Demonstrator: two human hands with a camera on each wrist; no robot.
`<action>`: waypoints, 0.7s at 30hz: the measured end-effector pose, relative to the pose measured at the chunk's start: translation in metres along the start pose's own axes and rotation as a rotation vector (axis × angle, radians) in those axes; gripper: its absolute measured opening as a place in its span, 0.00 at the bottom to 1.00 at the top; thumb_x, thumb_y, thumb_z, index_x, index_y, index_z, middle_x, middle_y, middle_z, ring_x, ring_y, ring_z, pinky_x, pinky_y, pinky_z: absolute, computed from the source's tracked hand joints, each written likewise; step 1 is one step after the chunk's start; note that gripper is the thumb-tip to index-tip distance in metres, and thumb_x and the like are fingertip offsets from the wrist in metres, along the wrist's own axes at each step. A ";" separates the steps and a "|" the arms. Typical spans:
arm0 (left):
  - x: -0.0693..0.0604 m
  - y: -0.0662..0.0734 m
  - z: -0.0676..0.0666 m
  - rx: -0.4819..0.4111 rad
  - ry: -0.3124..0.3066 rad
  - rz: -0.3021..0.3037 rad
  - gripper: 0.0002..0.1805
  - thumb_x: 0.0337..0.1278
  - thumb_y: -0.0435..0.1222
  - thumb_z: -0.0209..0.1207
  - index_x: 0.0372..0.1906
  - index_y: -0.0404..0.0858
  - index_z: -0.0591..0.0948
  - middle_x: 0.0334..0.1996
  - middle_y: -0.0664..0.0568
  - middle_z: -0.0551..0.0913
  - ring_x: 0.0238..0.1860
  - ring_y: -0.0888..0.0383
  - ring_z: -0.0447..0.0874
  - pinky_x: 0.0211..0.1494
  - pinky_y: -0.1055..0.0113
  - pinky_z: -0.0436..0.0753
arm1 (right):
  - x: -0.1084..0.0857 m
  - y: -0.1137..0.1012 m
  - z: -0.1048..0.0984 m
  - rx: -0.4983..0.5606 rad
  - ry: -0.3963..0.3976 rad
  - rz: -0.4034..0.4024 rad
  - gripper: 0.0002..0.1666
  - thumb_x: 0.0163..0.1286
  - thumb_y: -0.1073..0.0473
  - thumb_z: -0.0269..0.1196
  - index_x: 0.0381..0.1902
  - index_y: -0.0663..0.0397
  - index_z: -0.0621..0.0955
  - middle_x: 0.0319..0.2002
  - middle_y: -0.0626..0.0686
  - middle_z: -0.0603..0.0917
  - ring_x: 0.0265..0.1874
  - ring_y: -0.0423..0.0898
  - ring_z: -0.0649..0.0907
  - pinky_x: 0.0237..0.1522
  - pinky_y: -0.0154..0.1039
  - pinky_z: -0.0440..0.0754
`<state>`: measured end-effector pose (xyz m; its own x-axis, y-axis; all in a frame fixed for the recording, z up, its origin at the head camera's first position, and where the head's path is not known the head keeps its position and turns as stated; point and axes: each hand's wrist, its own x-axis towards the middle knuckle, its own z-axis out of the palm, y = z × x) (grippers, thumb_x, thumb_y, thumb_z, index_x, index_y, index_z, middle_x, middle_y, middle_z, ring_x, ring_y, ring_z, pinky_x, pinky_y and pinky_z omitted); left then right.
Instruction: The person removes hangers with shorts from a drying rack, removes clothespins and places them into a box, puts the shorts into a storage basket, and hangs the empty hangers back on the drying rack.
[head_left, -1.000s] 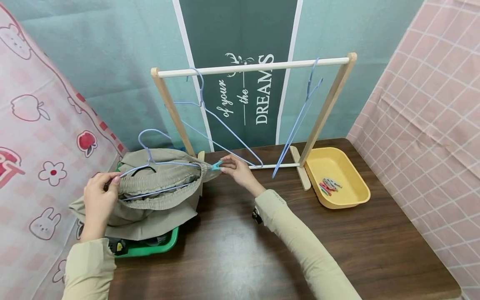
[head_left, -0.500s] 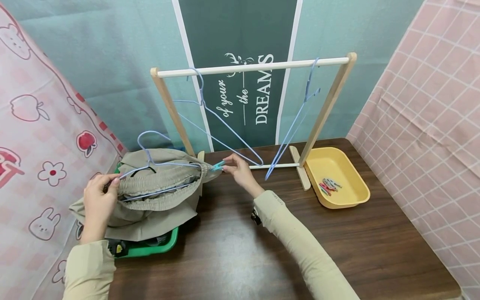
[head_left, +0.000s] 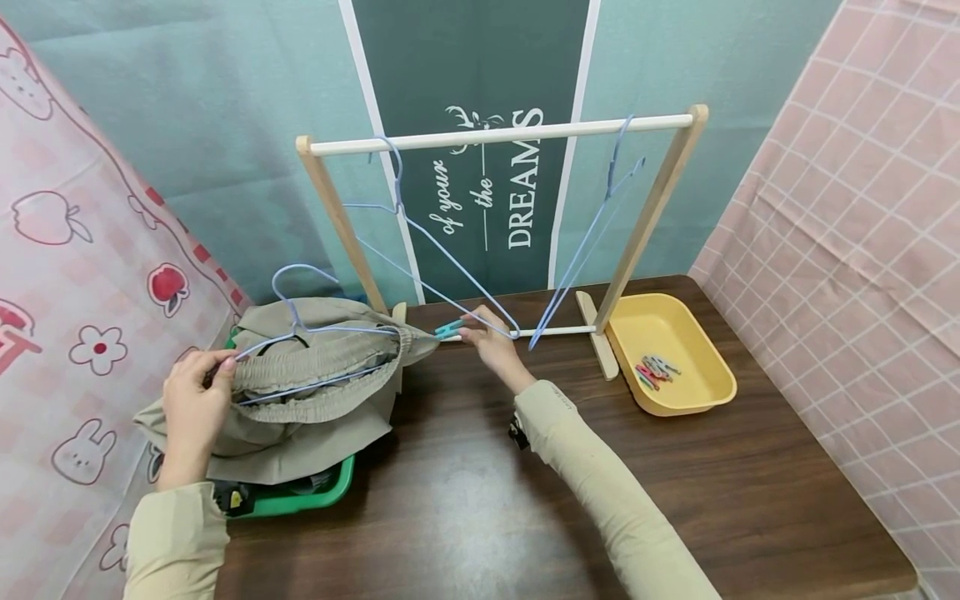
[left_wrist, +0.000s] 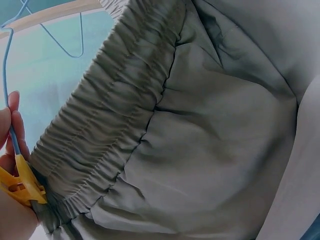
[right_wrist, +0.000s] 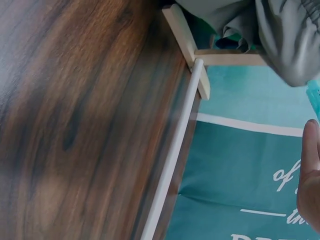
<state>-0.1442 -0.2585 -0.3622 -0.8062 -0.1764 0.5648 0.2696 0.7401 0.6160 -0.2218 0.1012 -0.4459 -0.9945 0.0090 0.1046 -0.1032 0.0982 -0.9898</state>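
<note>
With a turquoise peg (head_left: pixel 450 330) pinched by the right hand (head_left: pixel 489 343) and the hanger (head_left: pixel 297 322) by the nearer left hand (head_left: pixel 197 398), the garment (head_left: pixel 300 454) is spread between, at the peg's nine o'clock, its waistband (head_left: pixel 318 410) aligned roughly nine-to-three.

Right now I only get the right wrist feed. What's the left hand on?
Observer: The left hand pinches the left shoulder of a blue hanger.
Operator: That end of the garment clipped?
Observer: The left wrist view shows a yellow clip at the end of the waistband, right beside that hand.
Operator: Any spare clips?
Observer: Yes, a small cluster of clips lies in the yellow tray, to the right of the rack.
</note>
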 end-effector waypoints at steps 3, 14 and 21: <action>0.000 -0.001 0.000 -0.003 -0.003 -0.001 0.08 0.58 0.25 0.56 0.38 0.25 0.83 0.27 0.94 0.62 0.35 0.85 0.56 0.47 0.55 0.60 | 0.000 0.003 -0.005 0.052 0.022 0.026 0.13 0.66 0.73 0.57 0.48 0.71 0.73 0.52 0.68 0.76 0.48 0.61 0.83 0.49 0.39 0.83; -0.003 -0.005 -0.001 -0.013 0.009 -0.034 0.08 0.58 0.26 0.55 0.37 0.25 0.83 0.28 0.91 0.63 0.34 0.85 0.58 0.43 0.66 0.60 | 0.014 0.055 -0.045 0.226 0.087 -0.104 0.22 0.65 0.60 0.64 0.54 0.63 0.74 0.48 0.60 0.81 0.47 0.47 0.83 0.53 0.40 0.81; -0.002 -0.005 0.000 -0.012 0.015 -0.022 0.08 0.57 0.25 0.55 0.36 0.24 0.82 0.26 0.94 0.63 0.32 0.84 0.58 0.40 0.73 0.58 | 0.004 0.035 -0.074 -0.043 0.236 0.111 0.25 0.68 0.60 0.60 0.58 0.70 0.71 0.54 0.70 0.78 0.48 0.55 0.81 0.48 0.37 0.79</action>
<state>-0.1438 -0.2624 -0.3664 -0.8041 -0.2021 0.5591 0.2582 0.7285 0.6346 -0.2284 0.1787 -0.4727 -0.9673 0.2530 0.0205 0.0118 0.1257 -0.9920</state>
